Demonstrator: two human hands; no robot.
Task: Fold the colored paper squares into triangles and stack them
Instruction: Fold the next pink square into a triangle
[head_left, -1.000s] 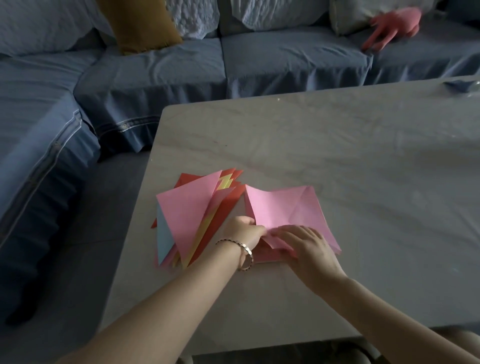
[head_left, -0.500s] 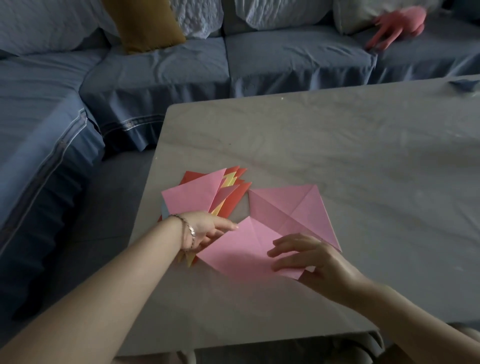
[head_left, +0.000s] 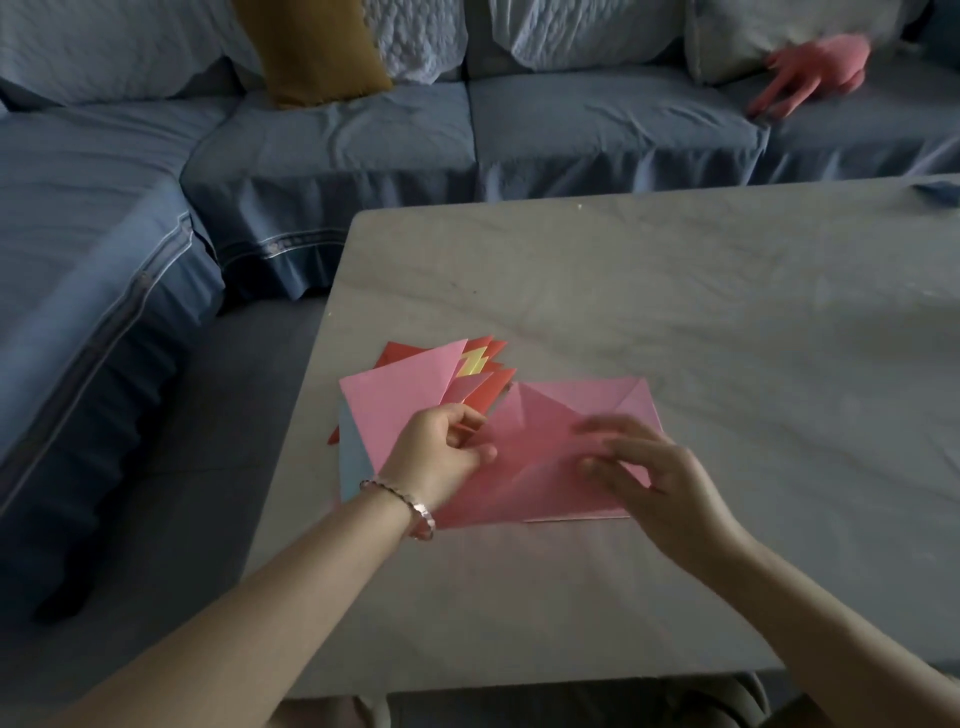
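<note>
1. Head view, looking down in dim light on a pale, veined worktop (head_left: 675, 291). Two bare forearms enter from the lower edge.
2. Pink sheet (head_left: 550, 431): the piece in work. It lies on the left part of the worktop, just right of the stack and between the two hands. The paper is plain pink and crossed by straight diagonal creases. Its far right corner is turned over as a small, paler flap. Its near edge runs straight along the worktop. The left half reads a deeper pink than the right.
3. Stack of folded triangles (head_left: 395, 410): this rests close to the worktop's left edge. A pink triangle lies on top. Red points and a strip of yellow fan out at its far side, and a pale blue edge shows at the near left. Where the stack meets the sheet is hidden under the left hand.
4. Left hand (head_left: 441, 447): the grip is clamped on the sheet's left corner. The fingers are curled in and the thumb is laid across the paper. A bracelet (head_left: 410, 504) circles the wrist.
5. Right hand (head_left: 654, 483): it is blurred. The grip is apart, with the fingers spread loosely over the sheet's right half. Whether the fingertips touch the paper cannot be told.
6. Surroundings: a blue corner sofa (head_left: 337, 145) wraps the far and left sides of the worktop. It carries a mustard cushion (head_left: 306, 47) and, far right, a pink soft toy (head_left: 821, 73).
</note>
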